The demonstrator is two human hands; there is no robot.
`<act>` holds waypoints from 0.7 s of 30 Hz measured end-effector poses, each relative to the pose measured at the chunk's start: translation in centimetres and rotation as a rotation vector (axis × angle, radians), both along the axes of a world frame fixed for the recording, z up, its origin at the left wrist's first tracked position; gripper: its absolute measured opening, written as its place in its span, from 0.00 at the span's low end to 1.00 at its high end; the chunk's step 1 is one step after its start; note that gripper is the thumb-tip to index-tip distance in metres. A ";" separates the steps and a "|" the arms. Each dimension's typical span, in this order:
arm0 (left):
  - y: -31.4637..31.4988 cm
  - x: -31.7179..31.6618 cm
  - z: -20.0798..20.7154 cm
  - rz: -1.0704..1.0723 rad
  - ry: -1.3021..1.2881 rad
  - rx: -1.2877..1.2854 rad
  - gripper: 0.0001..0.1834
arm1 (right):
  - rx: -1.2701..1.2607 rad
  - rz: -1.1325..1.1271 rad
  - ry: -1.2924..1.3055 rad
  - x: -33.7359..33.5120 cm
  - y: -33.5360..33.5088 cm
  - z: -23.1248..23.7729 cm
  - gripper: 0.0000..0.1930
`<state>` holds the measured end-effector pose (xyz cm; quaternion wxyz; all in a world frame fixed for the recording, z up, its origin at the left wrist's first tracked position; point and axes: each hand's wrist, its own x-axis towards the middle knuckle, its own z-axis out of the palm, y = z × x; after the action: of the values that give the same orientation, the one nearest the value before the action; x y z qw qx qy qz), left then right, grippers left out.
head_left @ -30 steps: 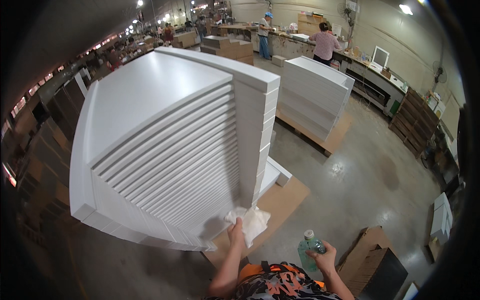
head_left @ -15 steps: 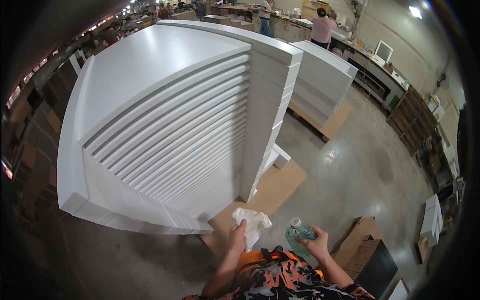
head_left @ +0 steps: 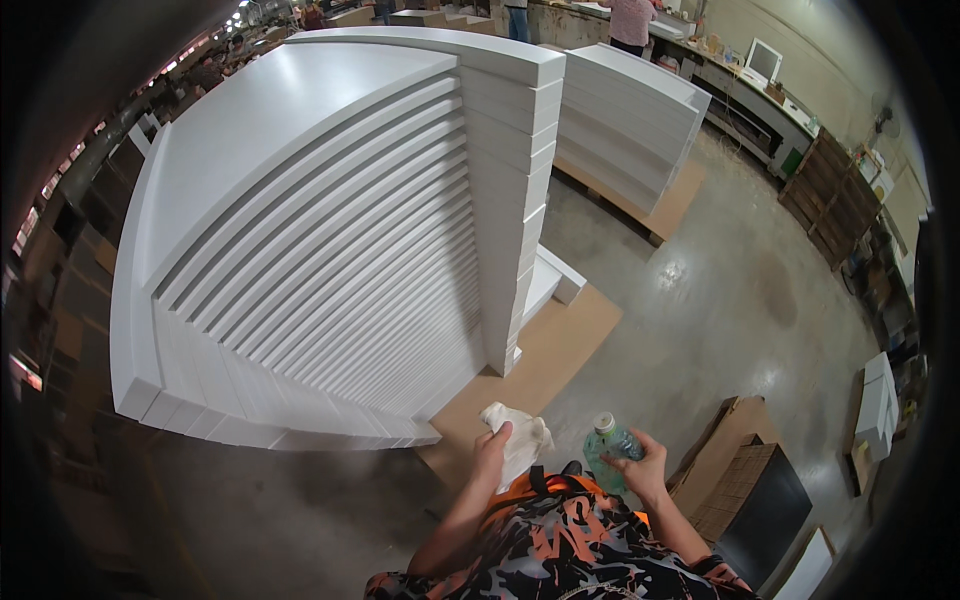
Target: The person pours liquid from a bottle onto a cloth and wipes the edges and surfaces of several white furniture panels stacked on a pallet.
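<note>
Near the stack, the left hand grips a rag, the right hand a bottle. How much is clean doesn't show.

the stacked white panels look smooth, the top one with a satin sheen where light catches it. the bottle is clear, glossy, greenish plastic; the rag is matt, crumpled white cloth. from where i stand the brown board looks matt, the grey floor smooth and faintly shiny, the slatted pallet rough wood.
</note>
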<state>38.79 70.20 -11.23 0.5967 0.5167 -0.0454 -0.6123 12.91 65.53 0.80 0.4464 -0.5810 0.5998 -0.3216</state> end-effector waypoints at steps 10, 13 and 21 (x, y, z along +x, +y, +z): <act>0.6 -0.7 0.4 -0.055 -0.015 0.029 0.22 | 0.031 -0.003 -0.013 -0.3 0.5 -0.9 0.24; 0.3 -1.0 0.6 -0.085 0.014 0.012 0.22 | 0.013 -0.005 -0.007 -0.9 0.6 -1.2 0.24; -2.4 -2.7 5.2 -0.073 0.246 -0.143 0.27 | -0.129 0.019 0.175 -3.2 -1.6 -0.4 0.25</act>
<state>36.08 67.85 -6.06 0.6104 0.3919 -0.0341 -0.6875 9.75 63.89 0.38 0.3567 -0.6401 0.6091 -0.3033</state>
